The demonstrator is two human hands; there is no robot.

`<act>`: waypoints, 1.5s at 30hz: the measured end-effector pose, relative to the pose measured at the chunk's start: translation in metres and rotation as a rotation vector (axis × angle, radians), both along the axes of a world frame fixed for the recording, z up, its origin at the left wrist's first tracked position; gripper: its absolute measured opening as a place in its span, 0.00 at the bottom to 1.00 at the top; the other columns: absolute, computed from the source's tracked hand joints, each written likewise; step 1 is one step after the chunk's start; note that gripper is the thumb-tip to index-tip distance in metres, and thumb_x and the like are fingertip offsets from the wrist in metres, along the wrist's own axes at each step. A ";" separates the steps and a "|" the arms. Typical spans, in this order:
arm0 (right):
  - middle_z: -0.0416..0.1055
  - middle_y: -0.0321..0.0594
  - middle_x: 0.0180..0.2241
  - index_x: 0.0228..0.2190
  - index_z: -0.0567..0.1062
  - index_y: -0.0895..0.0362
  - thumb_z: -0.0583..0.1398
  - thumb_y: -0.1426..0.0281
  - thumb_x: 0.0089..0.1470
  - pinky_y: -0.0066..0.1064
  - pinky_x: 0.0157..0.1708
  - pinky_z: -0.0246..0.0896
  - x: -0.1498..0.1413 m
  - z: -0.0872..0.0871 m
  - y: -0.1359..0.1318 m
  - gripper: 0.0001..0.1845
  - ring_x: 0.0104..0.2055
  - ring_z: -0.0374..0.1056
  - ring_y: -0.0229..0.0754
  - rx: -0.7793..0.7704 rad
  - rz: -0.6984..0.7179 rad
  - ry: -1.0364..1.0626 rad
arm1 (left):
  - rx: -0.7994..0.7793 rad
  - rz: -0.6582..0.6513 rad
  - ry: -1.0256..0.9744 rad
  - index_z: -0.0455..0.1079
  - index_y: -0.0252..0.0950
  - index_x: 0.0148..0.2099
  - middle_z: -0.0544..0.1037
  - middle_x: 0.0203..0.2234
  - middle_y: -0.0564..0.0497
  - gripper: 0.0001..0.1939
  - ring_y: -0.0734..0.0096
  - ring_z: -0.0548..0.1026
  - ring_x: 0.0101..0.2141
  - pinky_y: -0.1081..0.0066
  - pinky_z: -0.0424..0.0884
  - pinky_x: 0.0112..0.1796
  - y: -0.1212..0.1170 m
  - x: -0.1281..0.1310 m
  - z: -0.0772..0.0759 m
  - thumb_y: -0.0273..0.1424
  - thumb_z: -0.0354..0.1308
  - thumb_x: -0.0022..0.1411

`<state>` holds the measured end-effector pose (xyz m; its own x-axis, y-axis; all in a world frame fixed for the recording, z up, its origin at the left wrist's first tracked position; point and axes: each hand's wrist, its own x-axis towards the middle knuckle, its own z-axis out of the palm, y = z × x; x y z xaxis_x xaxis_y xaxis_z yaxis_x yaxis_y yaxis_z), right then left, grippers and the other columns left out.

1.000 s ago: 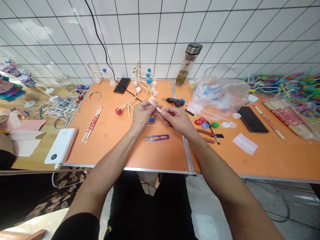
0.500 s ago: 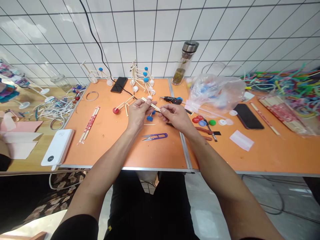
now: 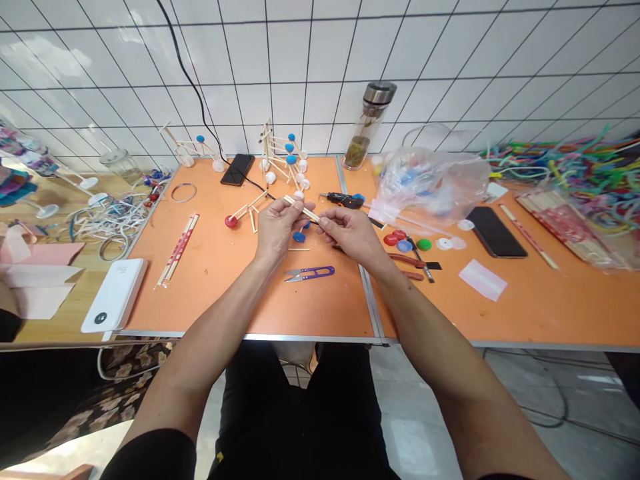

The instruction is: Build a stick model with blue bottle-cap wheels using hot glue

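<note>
Pale wooden sticks (image 3: pixel 307 212) lie side by side between my two hands, above the orange table. My left hand (image 3: pixel 278 227) is closed on their left part with thumb and fingers. At their other end, my right hand (image 3: pixel 349 231) pinches them too. Purple thread snips (image 3: pixel 310 273) lie on the table below, close to a short stick (image 3: pixel 299 249). A blue cap (image 3: pixel 299 237) shows just under the hands. Left of my left hand sits a small stick frame with a red ball-like end (image 3: pixel 231 221). My fingers hide part of the sticks.
Stick models with blue and white caps (image 3: pixel 291 148) stand at the back, near a phone (image 3: pixel 237 169). A glue gun (image 3: pixel 344 199), pliers (image 3: pixel 410 261), coloured caps (image 3: pixel 424 245) and a glass bottle (image 3: pixel 367 127) are rightward. A power bank (image 3: pixel 115 293) lies left. Part of another person shows at far left.
Almost nothing differs. Both hands keep the sticks in the same place, and the view has shifted very slightly.
</note>
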<state>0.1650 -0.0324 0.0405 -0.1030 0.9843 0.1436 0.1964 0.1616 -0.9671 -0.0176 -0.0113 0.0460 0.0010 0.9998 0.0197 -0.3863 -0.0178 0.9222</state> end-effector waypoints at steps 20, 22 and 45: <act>0.79 0.39 0.29 0.32 0.82 0.53 0.71 0.53 0.56 0.33 0.28 0.68 0.006 0.008 -0.001 0.16 0.26 0.67 0.38 0.044 -0.039 -0.066 | -0.003 -0.006 -0.021 0.83 0.37 0.43 0.92 0.41 0.47 0.07 0.74 0.87 0.33 0.73 0.83 0.39 -0.004 0.006 -0.003 0.34 0.75 0.69; 0.79 0.38 0.29 0.32 0.81 0.53 0.70 0.54 0.55 0.32 0.27 0.67 0.005 0.009 -0.002 0.16 0.26 0.67 0.38 0.032 -0.040 -0.052 | 0.018 0.010 -0.025 0.84 0.37 0.45 0.92 0.40 0.48 0.08 0.74 0.86 0.31 0.73 0.83 0.39 -0.004 0.006 -0.003 0.33 0.76 0.68; 0.81 0.40 0.31 0.34 0.82 0.54 0.71 0.52 0.58 0.31 0.29 0.68 0.001 0.003 -0.002 0.18 0.27 0.69 0.38 0.054 -0.023 -0.016 | 0.059 0.069 -0.034 0.83 0.41 0.56 0.92 0.37 0.51 0.19 0.73 0.87 0.31 0.73 0.84 0.38 -0.002 0.005 -0.005 0.39 0.79 0.66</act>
<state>0.1664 -0.0339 0.0436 -0.0834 0.9773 0.1946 0.2163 0.2084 -0.9538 -0.0129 -0.0130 0.0408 -0.0692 0.9946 0.0773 -0.4134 -0.0991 0.9052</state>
